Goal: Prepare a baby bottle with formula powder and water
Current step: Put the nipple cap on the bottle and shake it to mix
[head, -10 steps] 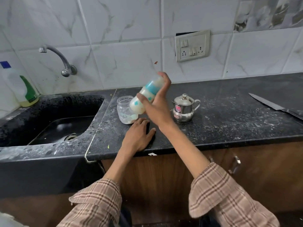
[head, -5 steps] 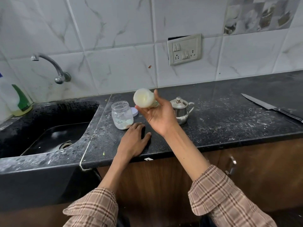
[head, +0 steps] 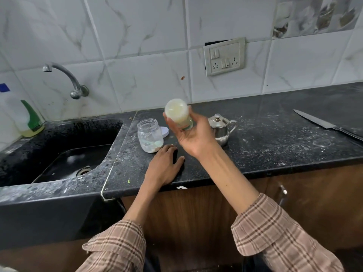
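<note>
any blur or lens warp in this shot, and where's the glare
Head view: the baby bottle in the right hand looks softly motion-blurred; wide-angle warp bows the countertop edge and tile lines; glare on the steel pot.
</note>
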